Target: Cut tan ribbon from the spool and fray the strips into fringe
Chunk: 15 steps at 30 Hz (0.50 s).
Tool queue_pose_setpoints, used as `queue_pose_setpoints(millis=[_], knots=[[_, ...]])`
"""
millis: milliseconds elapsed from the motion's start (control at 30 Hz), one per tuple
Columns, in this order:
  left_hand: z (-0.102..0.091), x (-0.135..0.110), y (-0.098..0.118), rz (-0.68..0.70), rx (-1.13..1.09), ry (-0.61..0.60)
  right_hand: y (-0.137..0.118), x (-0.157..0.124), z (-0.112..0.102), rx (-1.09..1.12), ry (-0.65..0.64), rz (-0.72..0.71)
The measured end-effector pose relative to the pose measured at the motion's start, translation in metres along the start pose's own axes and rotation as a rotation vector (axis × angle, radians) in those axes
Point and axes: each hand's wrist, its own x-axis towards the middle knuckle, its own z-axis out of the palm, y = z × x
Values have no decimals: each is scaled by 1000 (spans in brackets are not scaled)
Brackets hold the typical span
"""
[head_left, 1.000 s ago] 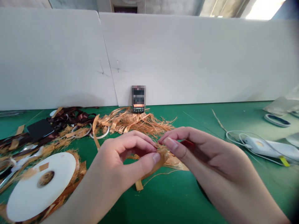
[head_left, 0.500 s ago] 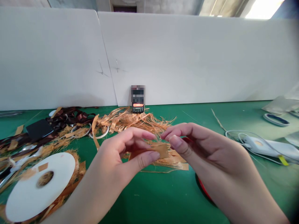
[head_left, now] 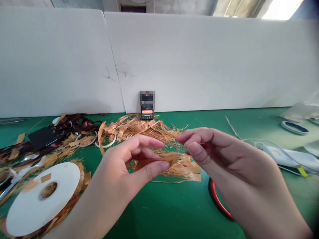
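Note:
My left hand [head_left: 134,166] pinches a short piece of tan ribbon [head_left: 171,159] between thumb and fingers, its free end pointing right. To the right of it, my right hand [head_left: 221,159] has thumb and fingertips drawn together. Any thread between those fingertips is too fine to make out. The two hands are a little apart. Beneath and behind them lies a pile of cut, frayed tan ribbon strips [head_left: 188,167] on the green tabletop [head_left: 159,209]. Looser orange-brown fibres [head_left: 149,131] spread farther back.
A white ribbon spool [head_left: 25,209] lies at left, near scissors [head_left: 15,179], dark brown ribbon [head_left: 79,124] and a black flat object [head_left: 42,137]. A phone [head_left: 147,113] leans on the white panel [head_left: 199,66]. A red ring-shaped edge [head_left: 218,200] and a white corded device [head_left: 291,157] are at right.
My right hand has shifted slightly right and up, widening the gap to my left hand. More of the red edge shows. My left hand still grips the ribbon, almost unmoved.

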Motion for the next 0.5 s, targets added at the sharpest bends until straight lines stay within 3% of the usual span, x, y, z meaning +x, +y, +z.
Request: queue_pose_setpoints(millis=[167,500], knots=[[-1,2,-1,9,63,-70,1,0,-1,26,31,27],[-2,1,0,9,117,-57,3,-2,-8,17,108,33]])
